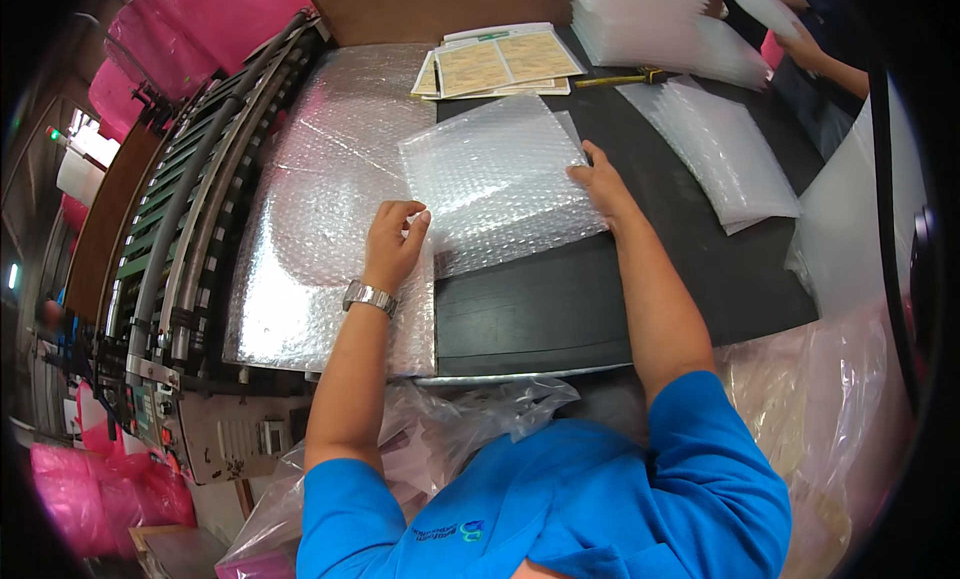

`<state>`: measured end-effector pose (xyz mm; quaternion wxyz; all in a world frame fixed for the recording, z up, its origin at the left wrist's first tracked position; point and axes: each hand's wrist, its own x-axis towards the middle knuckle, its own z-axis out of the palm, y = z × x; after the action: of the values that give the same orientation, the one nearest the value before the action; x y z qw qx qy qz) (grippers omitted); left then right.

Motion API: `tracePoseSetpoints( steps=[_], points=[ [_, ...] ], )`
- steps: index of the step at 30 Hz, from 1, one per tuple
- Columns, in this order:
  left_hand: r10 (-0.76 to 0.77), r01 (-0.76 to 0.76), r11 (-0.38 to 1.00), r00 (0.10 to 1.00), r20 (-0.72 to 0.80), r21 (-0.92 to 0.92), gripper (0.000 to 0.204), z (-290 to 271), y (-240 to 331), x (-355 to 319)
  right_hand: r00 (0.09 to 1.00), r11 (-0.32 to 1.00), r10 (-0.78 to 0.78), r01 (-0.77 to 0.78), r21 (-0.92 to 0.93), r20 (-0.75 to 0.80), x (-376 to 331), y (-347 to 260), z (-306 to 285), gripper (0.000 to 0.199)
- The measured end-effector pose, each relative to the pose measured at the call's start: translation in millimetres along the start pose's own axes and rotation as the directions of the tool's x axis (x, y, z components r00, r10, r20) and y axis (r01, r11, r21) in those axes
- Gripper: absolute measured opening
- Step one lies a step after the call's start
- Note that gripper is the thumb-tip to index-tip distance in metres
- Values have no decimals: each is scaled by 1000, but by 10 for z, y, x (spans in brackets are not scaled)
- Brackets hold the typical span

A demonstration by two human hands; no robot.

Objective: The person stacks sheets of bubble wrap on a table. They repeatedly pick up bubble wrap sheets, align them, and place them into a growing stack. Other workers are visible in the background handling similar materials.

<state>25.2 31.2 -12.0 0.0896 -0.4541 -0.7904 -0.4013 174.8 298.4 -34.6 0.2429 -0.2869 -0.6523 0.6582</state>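
Observation:
A clear bubble-wrap sheet [510,179] slants over the dark tabletop, raised a little at its right side. My right hand [603,187] grips its right edge, with the thumb near the top face and the other fingers partly hidden. At the lower left edge, my left hand [395,241] is curled with thumb and forefinger close together on the sheet's border. A metal watch sits on the left wrist. Under and beside that hand lies a large stack of bubble wrap [320,199], shiny and flat. The sheet's far right corner shows another layer behind it.
Several bubble-wrap pieces [725,154] lie at the right. Printed papers [505,61] and a yellow-black tape measure [625,77] rest at the back. Taller piles of translucent sheets [645,24] stand beyond, near another person's hand [805,49]. A roller machine [190,209] flanks the left.

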Motion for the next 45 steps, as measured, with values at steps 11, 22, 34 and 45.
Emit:
tracePoseSetpoints(
  steps=[11,22,34,45],
  points=[
    [7,-7,1000,1000,-29,-3,19,6,14,1,999,999,-29,30,24,-39,37,52,23,68],
    [120,-113,992,979,-162,53,13,-12,-5,15,1000,994,-1,0,111,8,46,91,19,69],
    [190,96,755,914,-357,648,62,-19,-15,36,989,957,52,-90,277,141,42,86,8,75],
    [88,-290,874,883,462,389,54,148,188,-116,980,900,65,-139,414,187,28,65,53,64]
  ],
)
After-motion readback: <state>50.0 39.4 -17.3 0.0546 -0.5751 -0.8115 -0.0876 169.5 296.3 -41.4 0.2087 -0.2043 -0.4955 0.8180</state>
